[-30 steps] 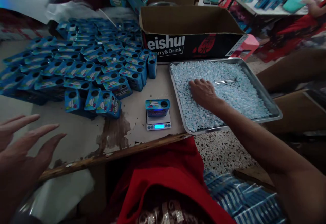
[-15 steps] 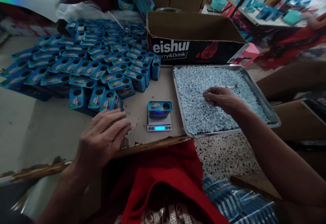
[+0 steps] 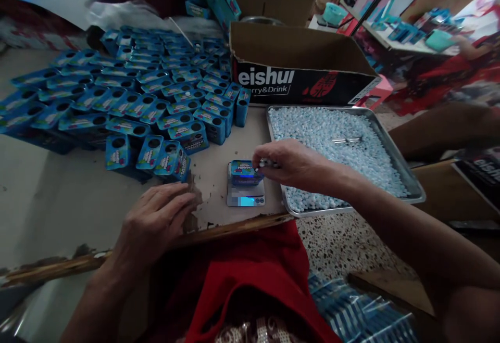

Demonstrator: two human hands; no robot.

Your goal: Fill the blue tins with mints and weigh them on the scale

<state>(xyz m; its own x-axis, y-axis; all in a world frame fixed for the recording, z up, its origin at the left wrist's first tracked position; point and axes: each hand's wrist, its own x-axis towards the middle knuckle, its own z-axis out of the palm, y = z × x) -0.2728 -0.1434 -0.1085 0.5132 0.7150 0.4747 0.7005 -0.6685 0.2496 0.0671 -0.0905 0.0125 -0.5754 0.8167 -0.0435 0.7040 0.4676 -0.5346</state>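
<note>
- Above the small scale (image 3: 234, 195) at the desk's front, I see the right hand (image 3: 287, 163) with its grip closed around a few white pellets (image 3: 266, 163), some showing between thumb and fingers.
- Under those fingertips sits the blue tin (image 3: 245, 176), resting on the scale; the hand covers its right end, and I cannot tell whether they touch.
- On the bare, chipped desk (image 3: 216, 197), the left hand (image 3: 156, 213) lies palm down, its grip released and fingers loosely bent, near the front row of the blue tins (image 3: 128, 103).
- Those tins stand packed together, round dark holes in their tops.
- To the right of the scale, I have the metal tray (image 3: 416, 194), spread with more pellets; a shiny metal tool (image 3: 347, 140) lies among them.
- Behind the tray, a black-fronted carton (image 3: 300, 85) stands with its top open.
</note>
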